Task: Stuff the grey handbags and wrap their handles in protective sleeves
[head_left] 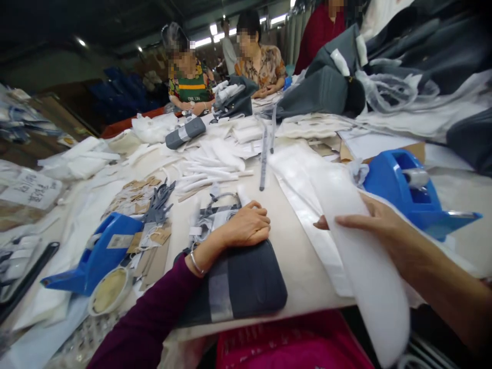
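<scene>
A dark blue-grey handbag (pixel 253 277) lies at the table's front edge, with a translucent wrap band (pixel 220 292) around it. My left hand (pixel 248 225), wearing a bangle, curls its fingers over the bag's upper edge. Beside that hand are the bag's handles and hardware (pixel 219 202) in clear wrapping. My right hand (pixel 369 218) pinches a long white foam sheet (pixel 369 277) with a rounded end, between thumb and fingers. The sheet hangs past the table's edge, to the right of the bag. More white sheets (pixel 300 205) lie flat behind it.
Blue tape dispensers stand at right (pixel 407 189) and left (pixel 103 251). A white bowl (pixel 109 292), paper tags (pixel 134 197) and grey straps (pixel 159 200) lie at left. White strips (pixel 211 171) and a dark pouch (pixel 186 133) are farther back. Dark bags (pixel 323 87) pile up behind; co-workers sit across.
</scene>
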Available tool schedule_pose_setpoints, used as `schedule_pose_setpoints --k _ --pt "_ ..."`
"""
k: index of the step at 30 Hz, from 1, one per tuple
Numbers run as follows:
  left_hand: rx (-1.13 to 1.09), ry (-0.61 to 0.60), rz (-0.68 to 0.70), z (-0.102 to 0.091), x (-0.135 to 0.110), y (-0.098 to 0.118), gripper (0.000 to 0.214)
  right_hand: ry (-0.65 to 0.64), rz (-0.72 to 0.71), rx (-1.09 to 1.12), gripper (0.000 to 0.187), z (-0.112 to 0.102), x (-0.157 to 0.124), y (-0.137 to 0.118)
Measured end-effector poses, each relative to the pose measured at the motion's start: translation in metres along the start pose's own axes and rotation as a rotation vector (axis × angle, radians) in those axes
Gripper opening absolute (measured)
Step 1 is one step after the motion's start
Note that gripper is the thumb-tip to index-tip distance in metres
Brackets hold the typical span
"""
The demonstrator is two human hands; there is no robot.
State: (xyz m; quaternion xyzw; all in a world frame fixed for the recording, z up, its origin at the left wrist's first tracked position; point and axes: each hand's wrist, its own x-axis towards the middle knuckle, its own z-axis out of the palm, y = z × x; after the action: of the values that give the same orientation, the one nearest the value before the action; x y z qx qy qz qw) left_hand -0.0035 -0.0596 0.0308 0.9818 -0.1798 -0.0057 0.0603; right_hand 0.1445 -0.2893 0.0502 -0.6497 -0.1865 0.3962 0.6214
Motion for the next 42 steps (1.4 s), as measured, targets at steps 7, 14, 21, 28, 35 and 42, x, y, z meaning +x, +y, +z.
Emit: schedule_pose_setpoints --k 7,14,21,28,35,42 --pt "-0.089 -0.031 -0.036 -0.001 0.002 -0.002 0.035 -0.049 0.148 -0.015 0.055 0.028 0.004 0.024" --pt "-0.152 0.016 -0.074 -0.003 -0.004 -0.003 0.037 -0.133 0.107 -0.129 0.030 0.032 0.024 0.045" --pt "-0.141 0.055 -0.071 -0.006 -0.007 -0.003 0.035 -0.128 0.039 -0.516 0.019 0.058 0.047 0.060" --pt "-0.120 0.100 -0.067 -0.002 -0.009 -0.004 0.030 -0.099 -0.002 -0.538 0.011 0.104 0.066 0.066" --pt "-0.145 0.165 -0.067 0.002 -0.012 -0.007 0.033 -0.083 0.102 -0.208 0.006 0.135 0.082 0.078" --pt "-0.132 0.114 -0.104 0.007 -0.009 -0.009 0.029 -0.309 -0.052 -0.106 0.035 0.105 0.048 0.062"
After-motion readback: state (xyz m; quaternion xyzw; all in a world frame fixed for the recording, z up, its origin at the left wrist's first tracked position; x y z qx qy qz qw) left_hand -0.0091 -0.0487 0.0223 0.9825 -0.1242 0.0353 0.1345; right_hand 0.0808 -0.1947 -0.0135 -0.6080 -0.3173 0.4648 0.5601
